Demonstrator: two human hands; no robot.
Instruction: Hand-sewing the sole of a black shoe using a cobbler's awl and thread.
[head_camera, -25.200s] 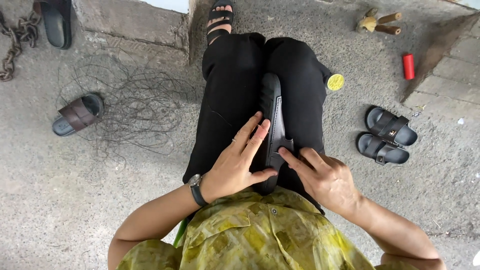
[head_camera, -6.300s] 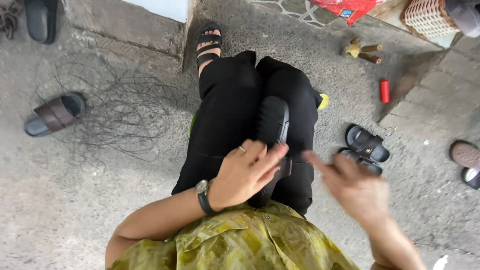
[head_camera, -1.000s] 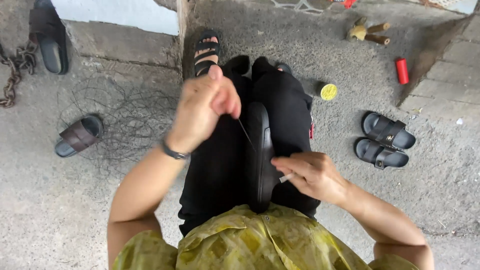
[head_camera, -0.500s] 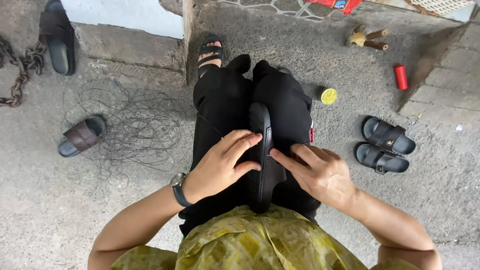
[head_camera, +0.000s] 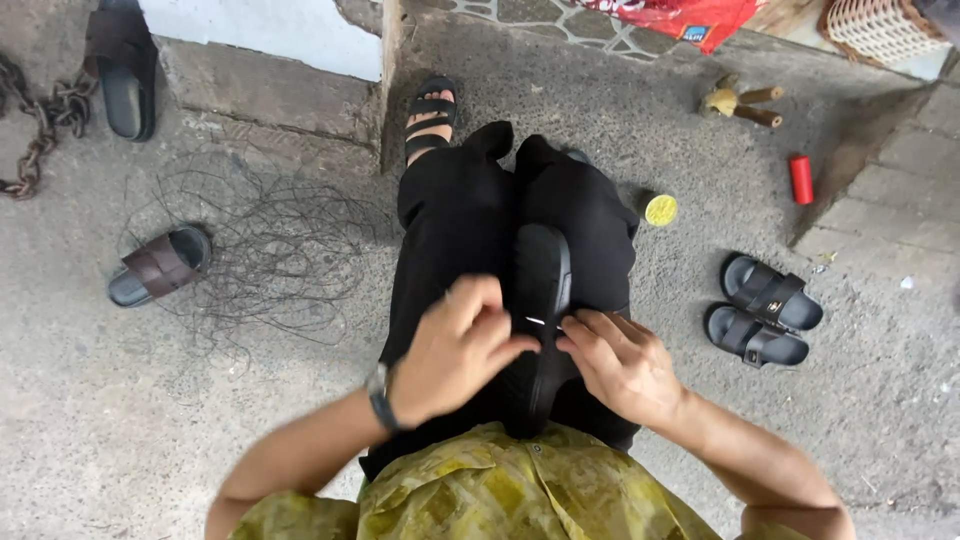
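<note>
Rough grey concrete floor (head_camera: 600, 110) fills the view, bounded at the top by a raised kerb below a pale wall (head_camera: 260, 30) and on the right by a step of paving bricks (head_camera: 900, 210). At the centre the person sits with legs in black trousers (head_camera: 450, 220) stretched forward, one foot in a black strapped sandal (head_camera: 432, 112) against the kerb corner. One black shoe sole (head_camera: 545, 310) lies lengthwise on the lap, between the thighs. The left hand (head_camera: 455, 350) is curled, its fingertips pinching a thin pale needle (head_camera: 537, 321) at the sole's left edge; the right hand (head_camera: 620, 362) grips the sole's right edge with bent fingers, so both hands close on the piece from opposite sides. A watch (head_camera: 380, 395) sits on the left wrist. To the left, open floor is partly taken by one loose tangle of thin dark wire (head_camera: 270, 255) and one brown slide sandal (head_camera: 160, 265) at its edge; one black slide (head_camera: 120, 65) and one rusty chain (head_camera: 40, 120) lie near the top left corner. To the right lie a pair of black buckled sandals (head_camera: 765, 310), two in all, side by side near the brick step, with one yellow round lid (head_camera: 661, 210) just beside the right knee, one red spool (head_camera: 802, 180) and one wooden-handled tool (head_camera: 745, 100) farther up. Bare floor stays free in the lower left and lower right.
</note>
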